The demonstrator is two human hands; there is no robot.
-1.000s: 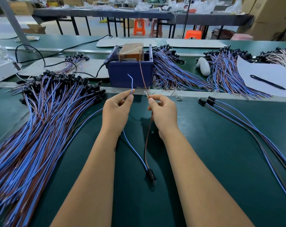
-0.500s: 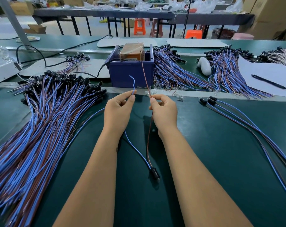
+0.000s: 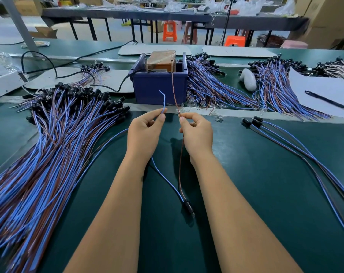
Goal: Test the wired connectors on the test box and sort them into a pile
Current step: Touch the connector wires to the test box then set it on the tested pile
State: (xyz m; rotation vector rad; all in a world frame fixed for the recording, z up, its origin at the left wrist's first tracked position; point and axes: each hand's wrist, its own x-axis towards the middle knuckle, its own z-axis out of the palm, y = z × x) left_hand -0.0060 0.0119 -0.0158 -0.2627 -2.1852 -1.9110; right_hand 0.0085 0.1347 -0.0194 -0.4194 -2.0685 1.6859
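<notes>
Big pile: left of the test box, blue and brown leads fanned toward me, black connectors at the far end. Untouched over the last second.

My left hand: thumb and forefinger pinched shut on the blue wire, just in front of the test box. Its bare tip stands up against the box's front wall and has crept a little closer, not touching any post yet.

Test box: blue bin with the brown unit inside, straight ahead of both hands.

My right hand: pinched closed on the brown wire, which runs up to the box's right-hand post. That side looks made and has held steady.

Connector: black plug on the mat well on my side of the box, between my forearms, slid slightly nearer me.

Meaning: half the contact is on, I reckon; the blue tip needs the other post.

Tested few: right of the box, a small separate group.
</notes>
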